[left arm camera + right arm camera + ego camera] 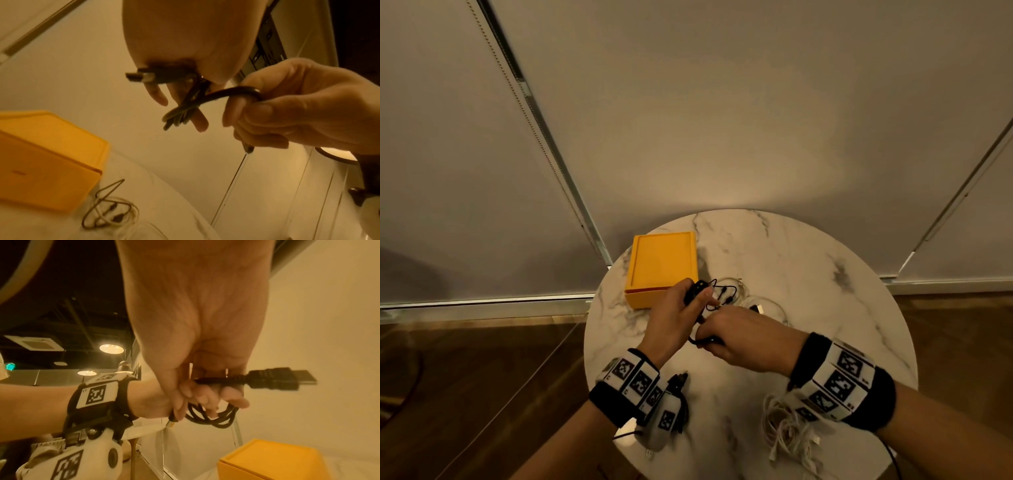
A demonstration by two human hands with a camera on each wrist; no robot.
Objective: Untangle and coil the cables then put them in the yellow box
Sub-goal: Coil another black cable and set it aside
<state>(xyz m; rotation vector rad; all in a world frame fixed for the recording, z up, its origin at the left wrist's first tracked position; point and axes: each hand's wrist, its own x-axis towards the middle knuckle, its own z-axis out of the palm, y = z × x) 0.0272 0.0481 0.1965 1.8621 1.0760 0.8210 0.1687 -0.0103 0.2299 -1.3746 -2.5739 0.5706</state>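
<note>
My left hand grips a small coil of black cable just right of the yellow box. In the left wrist view one plug sticks out of that hand and the loops hang below its fingers. My right hand grips the same cable's free end close beside it. The right wrist view shows its fingers curled round the lead behind a wide flat plug, with the coil beneath. The open box has nothing in it.
Thin dark and clear cables lie loosely tangled on the round marble table just right of the box. A heap of white cables sits under my right wrist near the front edge. Wooden floor surrounds the table.
</note>
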